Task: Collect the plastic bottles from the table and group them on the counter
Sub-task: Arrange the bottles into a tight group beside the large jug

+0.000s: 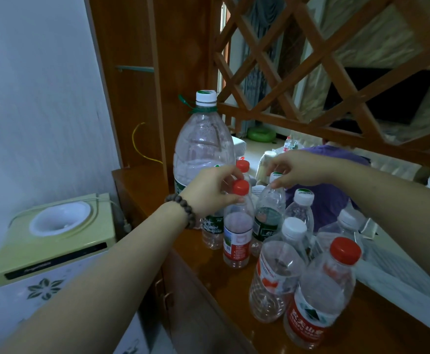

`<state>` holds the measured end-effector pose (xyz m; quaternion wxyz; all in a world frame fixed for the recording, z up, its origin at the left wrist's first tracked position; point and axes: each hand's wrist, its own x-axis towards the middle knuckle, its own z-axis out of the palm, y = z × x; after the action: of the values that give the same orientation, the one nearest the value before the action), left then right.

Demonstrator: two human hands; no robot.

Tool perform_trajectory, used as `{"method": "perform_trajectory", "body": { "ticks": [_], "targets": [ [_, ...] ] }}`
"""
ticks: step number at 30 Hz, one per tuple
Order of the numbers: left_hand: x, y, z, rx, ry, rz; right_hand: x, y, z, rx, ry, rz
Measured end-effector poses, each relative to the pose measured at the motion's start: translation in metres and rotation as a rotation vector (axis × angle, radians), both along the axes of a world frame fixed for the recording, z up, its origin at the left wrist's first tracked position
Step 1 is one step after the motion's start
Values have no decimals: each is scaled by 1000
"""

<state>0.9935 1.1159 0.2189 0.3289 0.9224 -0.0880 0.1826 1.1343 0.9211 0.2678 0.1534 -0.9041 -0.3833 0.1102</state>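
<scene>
Left hand (210, 191): fingers curled round the neck of a red-capped bottle (237, 226), thumb just under the cap; beaded bracelet (183, 208) at the wrist. The bottle stands upright on the counter (208, 272).

Right hand (299, 168): fingertips pinch the top of a green-label bottle (268, 213), upright, touching the red-capped one on its right.

Grouped on the same counter: big jug (203, 146), white cap, at the back; a second red cap (242, 166) behind the left fingers; a small green-label bottle (212, 231) under the left wrist; three white-capped bottles to the right; nearest the camera, a white-capped bottle (276, 274) and a red-label bottle (321, 295), touching.

Beyond: wooden lattice (310, 60); person in purple (336, 190) behind the counter. Left of counter: water dispenser (55, 238).
</scene>
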Motion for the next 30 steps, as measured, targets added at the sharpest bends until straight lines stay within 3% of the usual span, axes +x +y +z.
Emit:
{"method": "perform_trajectory", "body": {
  "ticks": [18,27,30],
  "targets": [
    [-15,3,-14,-20,-37,97,-25,25,-7,32,-196,35],
    [-31,1,-11,-48,36,188,-36,-14,10,288,-36,16],
    [-43,-8,-4,-87,-54,258,-38,-39,15,356,32,35]
  ]
}}
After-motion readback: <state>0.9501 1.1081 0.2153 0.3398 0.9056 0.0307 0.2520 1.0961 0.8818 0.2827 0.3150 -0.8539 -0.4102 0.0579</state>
